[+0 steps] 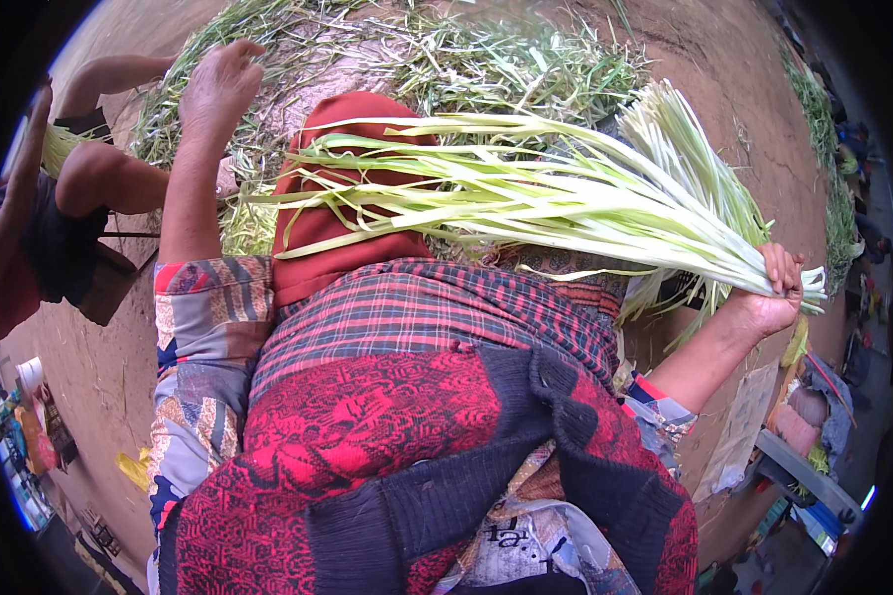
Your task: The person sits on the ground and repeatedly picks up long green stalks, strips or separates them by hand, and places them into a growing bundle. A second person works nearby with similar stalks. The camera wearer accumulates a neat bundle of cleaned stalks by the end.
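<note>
My right hand point(780, 286) grips a bundle of long pale green and white leafy stalks point(565, 193), perhaps blanched chives, close to their white ends. Their leafy tips fan out leftward across a dark red cloth point(350, 260) over my leg. Just beyond that hand, a thick second bunch of pale stalks point(685, 141) lies partly behind the held ones. My left hand point(223, 89) is raised at the upper left, over scattered green leaves point(290, 44). Its fingers are partly curled, and whether anything thin is between them is hidden.
A heap of loose leaf trimmings point(521, 67) covers the bare earth ahead. At the left sits another person, whose bent knee point(104, 178) is close to my left arm. A wooden bench point(807, 476) and a pale sheet point(740, 431) lie at the right.
</note>
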Tool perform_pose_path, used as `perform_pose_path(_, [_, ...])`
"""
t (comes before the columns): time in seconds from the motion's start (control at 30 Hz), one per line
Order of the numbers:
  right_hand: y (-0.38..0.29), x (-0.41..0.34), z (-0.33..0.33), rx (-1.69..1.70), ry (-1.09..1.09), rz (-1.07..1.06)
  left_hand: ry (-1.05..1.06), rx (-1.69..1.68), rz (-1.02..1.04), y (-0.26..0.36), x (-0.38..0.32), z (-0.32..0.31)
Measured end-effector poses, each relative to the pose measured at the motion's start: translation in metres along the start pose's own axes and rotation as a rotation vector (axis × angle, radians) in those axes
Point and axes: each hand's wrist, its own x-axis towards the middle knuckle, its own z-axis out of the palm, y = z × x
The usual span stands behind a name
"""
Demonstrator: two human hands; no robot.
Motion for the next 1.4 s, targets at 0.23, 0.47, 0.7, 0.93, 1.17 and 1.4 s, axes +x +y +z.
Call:
perform_pose_path(0.23, [0.015, 0.015, 0.038, 0.033, -0.01, -0.033, -0.134, -0.416, 0.064, 0.021, -0.035, -0.029])
perform_pose_path(0.47, [0.076, 0.034, 0.129, -0.226, -0.087, -0.129, 0.284, -0.945, 0.906, 0.239, -0.062, -0.062])
perform_pose_path(0.7, [0.117, 0.006, 0.197, -0.328, -0.32, -0.077, 0.07, -1.016, 0.776, 0.292, -0.059, -0.087])
perform_pose_path(0.93, [0.108, 0.009, 0.212, -0.217, -0.788, 0.337, -1.03, -1.349, 0.807, 0.273, -0.044, -0.104])
perform_pose_path(1.17, [0.031, 0.064, 0.183, 0.015, -0.375, 0.101, -1.235, -1.16, 0.644, 0.204, -0.065, -0.066])
perform_pose_path(1.4, [0.079, 0.03, 0.052, -0.035, 0.275, -0.11, -0.904, -0.797, 0.38, 0.049, -0.057, -0.065])
